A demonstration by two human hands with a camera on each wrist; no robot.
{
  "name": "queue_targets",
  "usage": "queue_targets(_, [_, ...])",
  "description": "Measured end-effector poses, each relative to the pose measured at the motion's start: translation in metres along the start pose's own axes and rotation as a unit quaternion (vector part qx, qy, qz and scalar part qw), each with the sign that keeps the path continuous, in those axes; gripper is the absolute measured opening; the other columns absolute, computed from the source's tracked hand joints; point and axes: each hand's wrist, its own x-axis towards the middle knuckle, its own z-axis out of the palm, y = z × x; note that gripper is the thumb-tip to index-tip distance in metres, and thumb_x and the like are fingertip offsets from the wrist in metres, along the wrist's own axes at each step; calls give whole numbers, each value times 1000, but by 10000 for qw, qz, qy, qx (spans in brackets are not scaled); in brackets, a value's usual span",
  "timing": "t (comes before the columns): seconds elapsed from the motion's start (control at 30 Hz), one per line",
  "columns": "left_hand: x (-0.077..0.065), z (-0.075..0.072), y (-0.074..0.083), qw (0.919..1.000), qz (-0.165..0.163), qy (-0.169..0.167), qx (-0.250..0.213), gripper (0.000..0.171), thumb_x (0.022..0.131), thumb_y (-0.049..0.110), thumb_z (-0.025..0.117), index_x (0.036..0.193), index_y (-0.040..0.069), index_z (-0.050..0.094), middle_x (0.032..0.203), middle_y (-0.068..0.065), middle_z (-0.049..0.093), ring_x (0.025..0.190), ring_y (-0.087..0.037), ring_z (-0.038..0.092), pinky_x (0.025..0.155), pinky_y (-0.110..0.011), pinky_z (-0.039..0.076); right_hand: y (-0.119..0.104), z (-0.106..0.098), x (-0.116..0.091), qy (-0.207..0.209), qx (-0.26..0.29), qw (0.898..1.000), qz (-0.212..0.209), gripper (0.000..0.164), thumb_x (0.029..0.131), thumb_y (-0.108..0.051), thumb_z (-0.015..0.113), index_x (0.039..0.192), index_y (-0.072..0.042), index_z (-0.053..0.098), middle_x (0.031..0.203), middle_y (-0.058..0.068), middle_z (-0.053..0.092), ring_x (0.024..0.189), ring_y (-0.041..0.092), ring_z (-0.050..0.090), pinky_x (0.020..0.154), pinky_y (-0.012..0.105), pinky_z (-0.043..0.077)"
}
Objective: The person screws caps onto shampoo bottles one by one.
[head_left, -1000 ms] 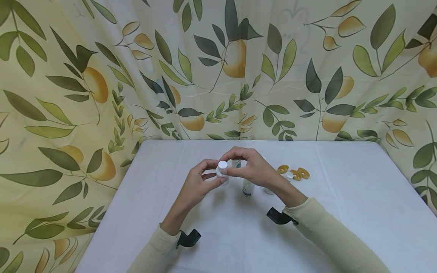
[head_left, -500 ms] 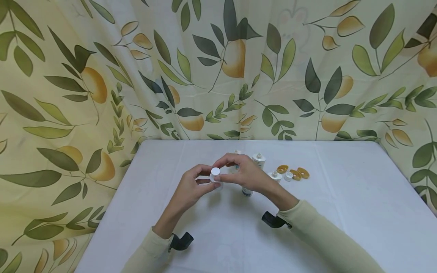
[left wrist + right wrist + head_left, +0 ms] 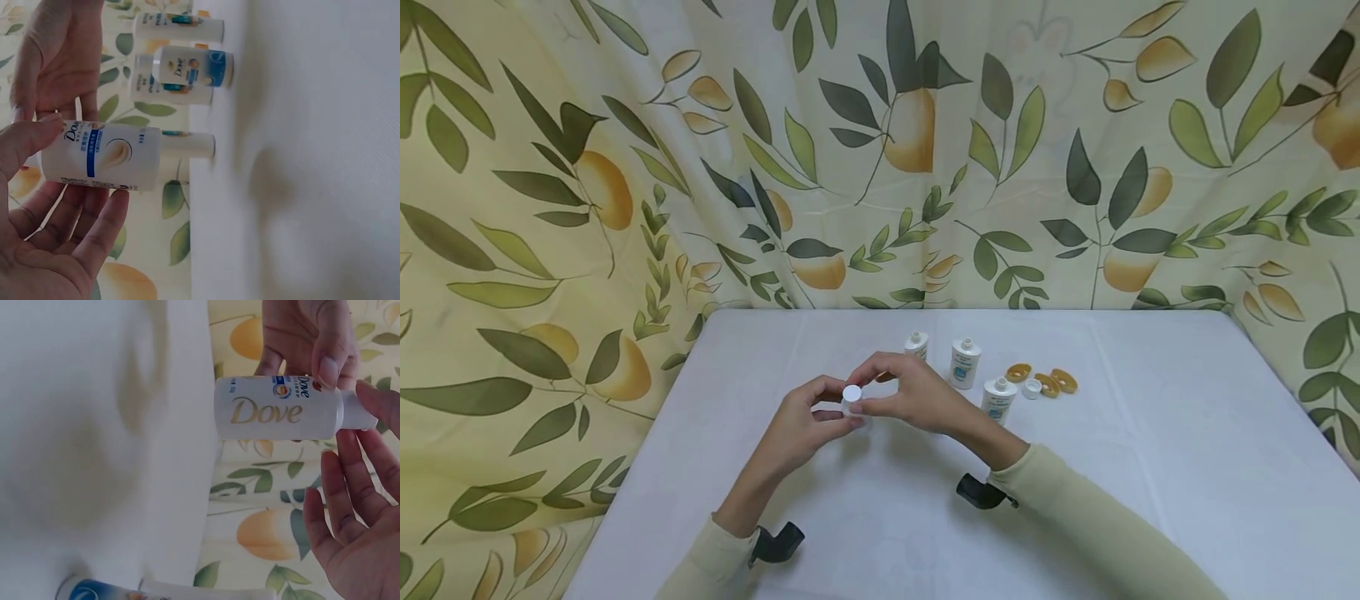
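Head view: table (image 3: pixel 1150 475) w/ smooth white covering, faint creases, rounded far corners; behind it & along the L side, a cream curtain (image 3: pixel 925 225) in soft folds, printed w/ green leaves + orange fruit. L hand (image 3: pixel 800 427) grips a small white bottle (image 3: pixel 103 153) above the L-centre of the table; R hand (image 3: pixel 910 393) pinches its round, flat-topped cap (image 3: pixel 852 394). Pale cloth sleeves (image 3: pixel 1097 508), black wrist cams (image 3: pixel 981 492) at the cuffs. Near R hand, capless white bottles w/ narrow necks: a back one (image 3: pixel 916 342) partly hidden by R hand, a mid one (image 3: pixel 965 364), a near one (image 3: pixel 998 400) by the R forearm. Right of those, a loose white lid (image 3: pixel 1032 388) among three amber, ring-like pieces (image 3: pixel 1064 381).

L wrist view (sideways): held bottle is smooth, cylindrical, w/ blue stripe, dark print & creamy swirl. L thumb on one side, fingers round the other; base clear of table, blurry shadows on it. Four bottles beyond, incl. a blue-bottomed one (image 3: pixel 195 65).

R wrist view (sideways, dim): gold "Dove" lettering on held bottle; cap narrower than body, R thumb & fingertips on it. Blue-and-white bottle cut off at bottom edge.
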Motion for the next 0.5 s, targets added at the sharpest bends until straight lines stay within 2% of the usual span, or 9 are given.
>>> queue_targets(0.2, [-6,-8,-7,9999,-129,-98,52,39,83,18,85,117,10,67,118,-7,65,112,-24,62,95,-36,58,6,12,3,-68,89,9999,66,26,86,-27,83,110,-24,73,106,-12,71,106,16,65,101,44,50])
queue_targets(0.5, [-16,-18,-20,9996,-229,-145,57,38,83,18,86,116,12,68,118,-5,67,111,-23,63,91,-32,59,13,31,8,-197,447,9987,127,25,87,-20,81,111,-21,73,104,-10,71,105,23,66,99,51,51])
